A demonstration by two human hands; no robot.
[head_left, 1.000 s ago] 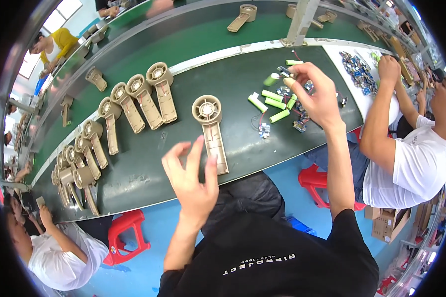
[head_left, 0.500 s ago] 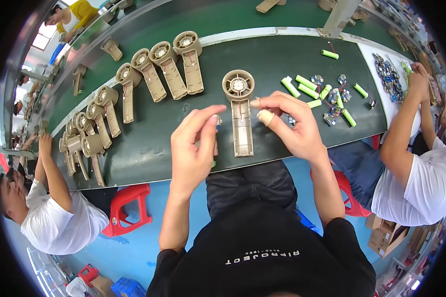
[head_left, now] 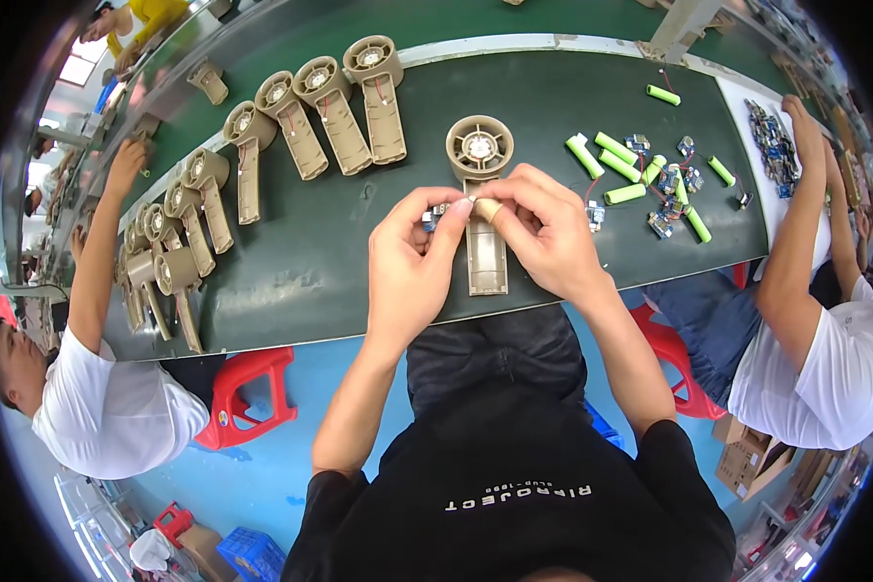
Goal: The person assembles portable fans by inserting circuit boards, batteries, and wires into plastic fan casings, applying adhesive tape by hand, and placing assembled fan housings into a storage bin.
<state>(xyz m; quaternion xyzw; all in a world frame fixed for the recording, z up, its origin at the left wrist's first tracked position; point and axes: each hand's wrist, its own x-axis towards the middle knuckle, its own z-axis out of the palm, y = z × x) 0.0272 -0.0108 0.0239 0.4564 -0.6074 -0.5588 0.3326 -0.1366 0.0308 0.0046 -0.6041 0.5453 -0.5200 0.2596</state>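
Observation:
Directly in front of me on the dark green table lies a tan handheld fan housing [head_left: 487, 267], its round fan head away from me and its hollow handle toward me. My left hand [head_left: 409, 267] is closed on a small circuit board [head_left: 436, 213] with a dark display, held just left of the handle. Over the upper handle my right hand [head_left: 553, 238] makes a pinch, thumb and forefinger meeting my left fingertips. A tiny white piece shows where they meet; the right fingertips hide most of it. Beige covers wrap some right fingertips.
Several more fan housings [head_left: 330, 121] stand in a curved row on the left. Green battery cells [head_left: 619, 165] and wired circuit boards [head_left: 661, 225] lie loose on the right. Co-workers sit on both sides; one forearm [head_left: 97, 242] reaches over the table's left end.
Both hands have come together over the handle, the left with the circuit board moving right, the right moving left into a pinch. The left co-worker's arm has reached farther forward.

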